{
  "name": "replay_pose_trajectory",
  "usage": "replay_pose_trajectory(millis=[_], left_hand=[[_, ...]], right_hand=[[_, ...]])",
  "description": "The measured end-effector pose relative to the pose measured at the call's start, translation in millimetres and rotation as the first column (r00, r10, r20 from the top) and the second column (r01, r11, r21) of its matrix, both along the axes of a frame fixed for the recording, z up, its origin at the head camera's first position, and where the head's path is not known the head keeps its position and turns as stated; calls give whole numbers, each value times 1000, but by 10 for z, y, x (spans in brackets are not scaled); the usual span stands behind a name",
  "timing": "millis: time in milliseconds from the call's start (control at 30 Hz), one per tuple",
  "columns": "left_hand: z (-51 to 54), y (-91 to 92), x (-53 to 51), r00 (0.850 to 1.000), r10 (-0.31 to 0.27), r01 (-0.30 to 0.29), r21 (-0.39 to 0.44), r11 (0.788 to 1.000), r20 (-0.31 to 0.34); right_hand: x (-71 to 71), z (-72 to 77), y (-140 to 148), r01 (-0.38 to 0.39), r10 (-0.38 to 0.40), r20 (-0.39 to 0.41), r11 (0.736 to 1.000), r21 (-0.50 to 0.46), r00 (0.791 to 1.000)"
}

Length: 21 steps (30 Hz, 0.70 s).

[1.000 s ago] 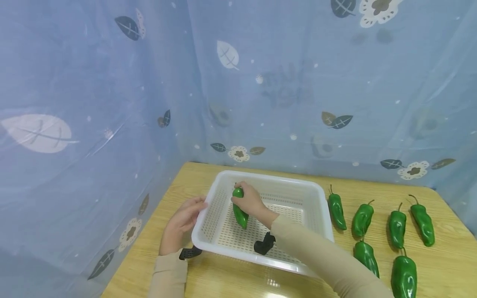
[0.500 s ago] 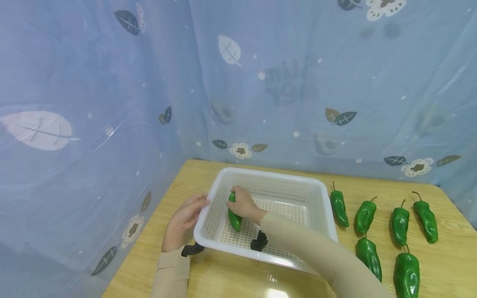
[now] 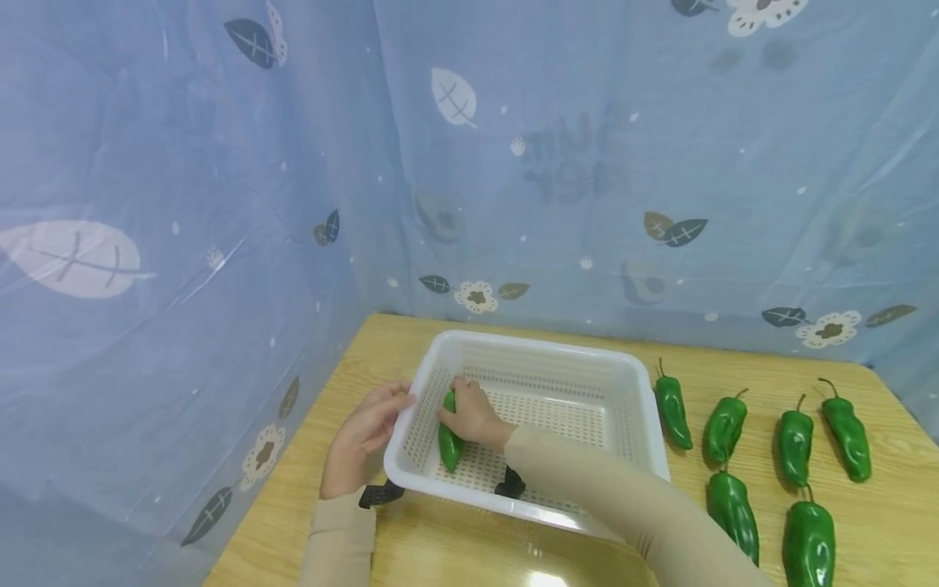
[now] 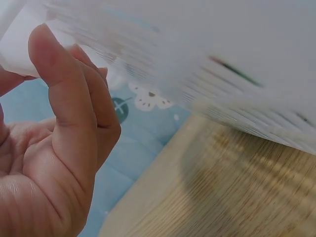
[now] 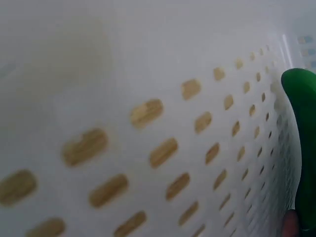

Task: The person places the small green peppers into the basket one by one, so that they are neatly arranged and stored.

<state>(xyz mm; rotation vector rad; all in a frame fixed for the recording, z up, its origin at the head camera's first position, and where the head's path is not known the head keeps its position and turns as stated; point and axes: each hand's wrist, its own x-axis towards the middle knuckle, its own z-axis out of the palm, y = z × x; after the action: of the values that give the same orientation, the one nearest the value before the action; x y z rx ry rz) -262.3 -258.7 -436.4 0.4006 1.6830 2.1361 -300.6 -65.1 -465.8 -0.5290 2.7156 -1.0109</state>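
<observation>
A white plastic basket (image 3: 543, 341) with slotted walls and floor stands on the wooden table. At its left rim my left hand (image 3: 364, 432) grips the edge; in the left wrist view the thumb and fingers (image 4: 74, 103) bend up to the rim. Inside, by the left wall, my right hand (image 3: 473, 417) holds a glossy green pepper (image 3: 450, 448) from above. The pepper lies lengthwise low in the basket, its far end partly covered by the fingers. In the right wrist view the pepper (image 5: 303, 133) shows at the right edge, close to the slotted floor.
Several green peppers (image 3: 795, 448) with stems lie on the table (image 3: 455, 546) to the right of the basket. A blue patterned curtain (image 3: 557, 163) hangs behind and along the left. A black wrist camera (image 3: 511, 483) shows beneath the right wrist.
The pepper in my right hand has moved left and nearer, toward the basket's left wall. My left hand keeps its grip on the rim.
</observation>
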Motion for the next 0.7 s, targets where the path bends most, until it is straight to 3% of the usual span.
replay_pose_trajectory(millis=[367,700], left_hand=[[1,-3,9,1000,-15,15,9,1000,-3],[-6,1,1,1000,1,-1,12,1000,13]], right_hand=[[16,4,-29,58,-57,34,998,-14,998],[18,66,-10,28,-29,14,997,73,999]])
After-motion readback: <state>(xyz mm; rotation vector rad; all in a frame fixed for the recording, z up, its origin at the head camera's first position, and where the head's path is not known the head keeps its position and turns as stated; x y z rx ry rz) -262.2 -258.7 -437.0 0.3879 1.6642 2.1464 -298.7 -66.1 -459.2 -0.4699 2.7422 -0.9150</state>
